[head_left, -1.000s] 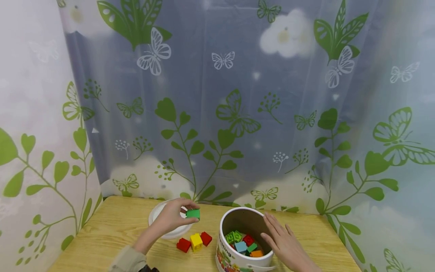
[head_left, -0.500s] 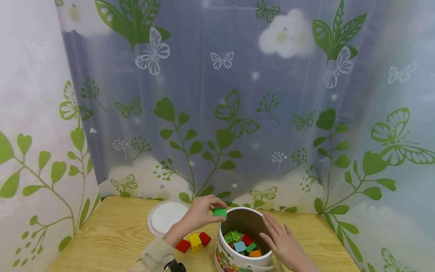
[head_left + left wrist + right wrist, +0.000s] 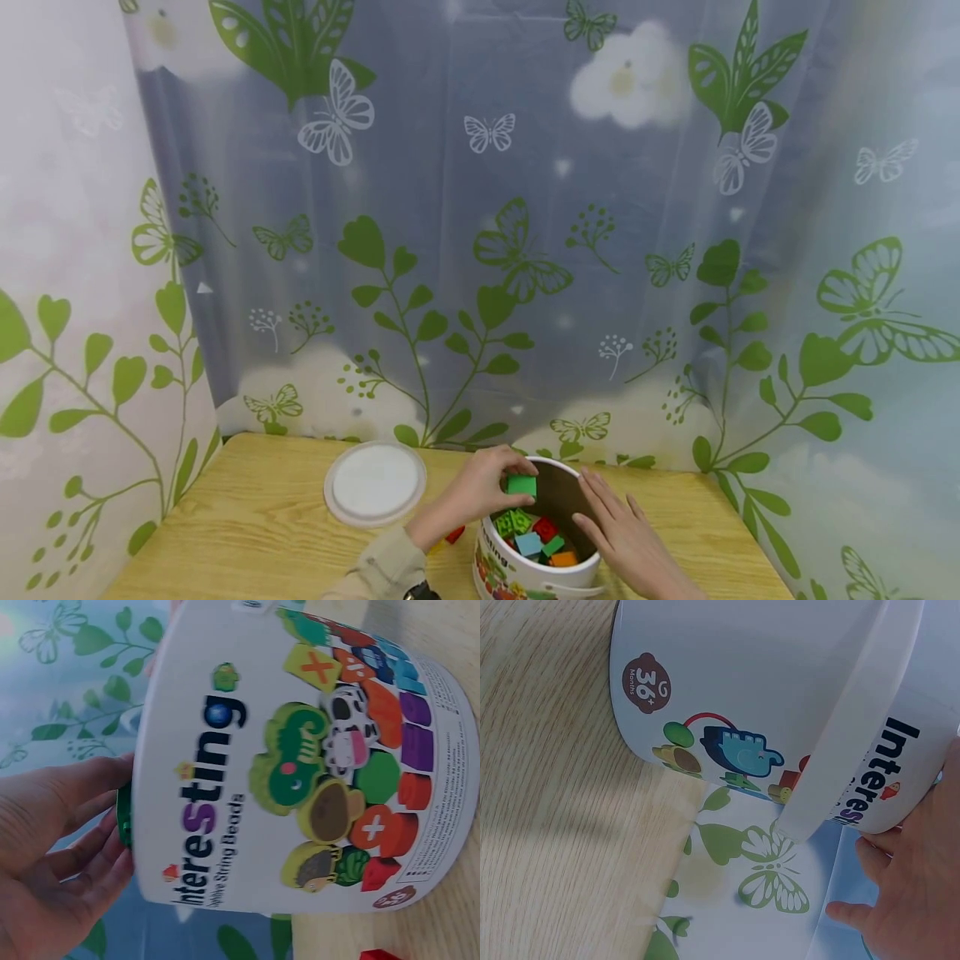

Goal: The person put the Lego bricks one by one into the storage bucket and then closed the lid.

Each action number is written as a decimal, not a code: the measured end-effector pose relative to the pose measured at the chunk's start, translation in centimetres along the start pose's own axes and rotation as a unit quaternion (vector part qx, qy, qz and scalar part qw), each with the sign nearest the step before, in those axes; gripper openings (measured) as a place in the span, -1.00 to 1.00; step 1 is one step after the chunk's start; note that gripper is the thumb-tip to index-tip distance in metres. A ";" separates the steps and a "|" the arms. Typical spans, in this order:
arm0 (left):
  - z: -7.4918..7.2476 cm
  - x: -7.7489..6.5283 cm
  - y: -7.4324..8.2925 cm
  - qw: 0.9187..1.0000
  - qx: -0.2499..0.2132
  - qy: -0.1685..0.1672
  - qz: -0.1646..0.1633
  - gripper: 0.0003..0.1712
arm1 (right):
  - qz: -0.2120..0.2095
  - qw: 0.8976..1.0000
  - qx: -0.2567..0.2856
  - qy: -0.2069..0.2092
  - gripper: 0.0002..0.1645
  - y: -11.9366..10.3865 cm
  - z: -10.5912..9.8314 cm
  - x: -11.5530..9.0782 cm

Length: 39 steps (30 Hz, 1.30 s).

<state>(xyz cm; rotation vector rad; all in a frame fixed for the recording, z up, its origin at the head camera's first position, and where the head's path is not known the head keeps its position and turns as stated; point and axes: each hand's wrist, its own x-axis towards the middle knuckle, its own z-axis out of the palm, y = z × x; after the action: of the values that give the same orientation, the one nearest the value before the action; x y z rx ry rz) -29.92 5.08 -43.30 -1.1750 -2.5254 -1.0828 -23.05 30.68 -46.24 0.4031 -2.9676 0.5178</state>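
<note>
In the head view my left hand (image 3: 486,482) pinches a green toy block (image 3: 522,486) between thumb and fingers, over the left side of the mouth of a white printed bucket (image 3: 517,575). The left wrist view shows the green block (image 3: 124,817) at the bucket's rim, partly hidden behind it. Inside the bucket lie several blocks, among them a light blue block (image 3: 528,545), an orange block (image 3: 564,559) and light green blocks (image 3: 513,522). My right hand (image 3: 626,533) rests against the bucket's right rim with its fingers straight.
A round white lid (image 3: 375,483) lies on the wooden table (image 3: 255,517) to the left. A red block (image 3: 455,534) shows just beyond my left forearm, which hides most of the loose blocks there. The bucket's white handle (image 3: 859,712) hangs down its side.
My left hand has carried the green block rightward from above the lid to over the bucket's mouth. The lid is uncovered, and the forearm now covers the loose blocks. My right hand has stayed put.
</note>
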 end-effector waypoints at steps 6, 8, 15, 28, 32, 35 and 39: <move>1.2 0.0 -0.6 1.000 0.030 -0.009 -0.001 -0.68 | 0.001 1.000 -0.001 0.000 -0.26 0.0 0.1 0.0; 1.4 -0.1 -0.9 0.999 0.038 -0.014 0.000 -0.68 | -0.001 1.000 0.000 0.002 -0.26 -0.1 0.1 0.0; 1.6 -0.3 -1.1 0.999 0.041 -0.023 0.007 -0.68 | -0.004 1.000 -0.004 0.008 -0.25 -0.1 0.0 0.0; -0.3 -1.1 -1.5 0.999 -0.044 0.027 0.000 -0.70 | -0.010 1.000 -0.004 0.007 -0.24 0.1 0.2 0.1; -1.7 -1.8 -2.1 0.996 -0.064 0.063 -0.009 -0.69 | -0.011 1.000 -0.005 0.010 -0.23 0.2 0.2 0.0; -2.5 -2.5 -2.9 0.994 -0.068 0.080 -0.029 -0.70 | -0.011 1.000 -0.002 0.012 -0.23 0.2 0.1 0.0; -3.1 -3.6 -4.2 0.992 -0.064 0.094 -0.057 -0.71 | -0.010 1.000 -0.004 0.012 -0.23 0.2 0.1 -0.1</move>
<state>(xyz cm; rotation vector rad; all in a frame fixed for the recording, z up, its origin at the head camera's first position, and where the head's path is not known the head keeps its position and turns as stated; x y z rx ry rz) -30.95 -1.02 -44.87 -0.9174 -2.4338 -1.3335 -23.01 30.83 -46.39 0.4223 -2.9387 0.5053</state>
